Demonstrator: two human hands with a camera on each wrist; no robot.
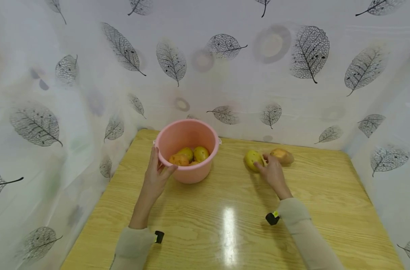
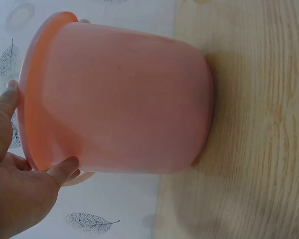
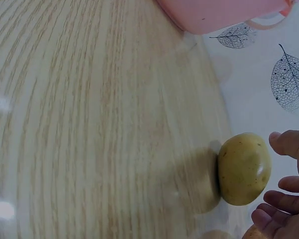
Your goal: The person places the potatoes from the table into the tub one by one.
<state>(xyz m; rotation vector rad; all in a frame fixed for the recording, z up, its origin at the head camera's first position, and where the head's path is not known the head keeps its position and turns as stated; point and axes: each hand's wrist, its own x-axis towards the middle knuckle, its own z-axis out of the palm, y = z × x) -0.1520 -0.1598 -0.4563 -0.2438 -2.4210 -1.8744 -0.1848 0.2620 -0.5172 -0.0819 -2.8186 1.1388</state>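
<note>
Here's my left hand [image 1: 154, 178] on the pink bucket [image 1: 193, 174], thumb over the near part of the rim, fingers curled against the left outer wall just beneath it: that's a grip on the edge. The bucket is at the far left of the table [image 1: 198, 217], mouth up; whether its base sits quite flat, I can't tell. Inside, a cluster of potatoes: a brownish one [image 1: 178, 160] nearest my thumb, a yellow one [image 1: 201, 153] to the right, a greener one [image 1: 186, 153] between and behind, and a bit of one more [image 1: 193, 163] low in front.

Over to the right, and my right hand [image 1: 273, 172] is at a loose yellow potato [image 1: 252, 160], lying on the far part of the table, well apart from the bucket. Thumb and fingers are parted and slightly bent, no grip on it; the right wrist view shows a gap between thumb and skin, but whether a lower fingertip touches, I can't tell. Just right of that hand lies a longer brown potato [image 1: 283, 156], partly hidden by my fingers from the head view.

Pale sleeves [image 1: 294, 210] on both arms, a small black block [image 1: 272, 218] at each wrist, and a white sheet [image 1: 238, 88] printed with dark leaves rising behind the table.
</note>
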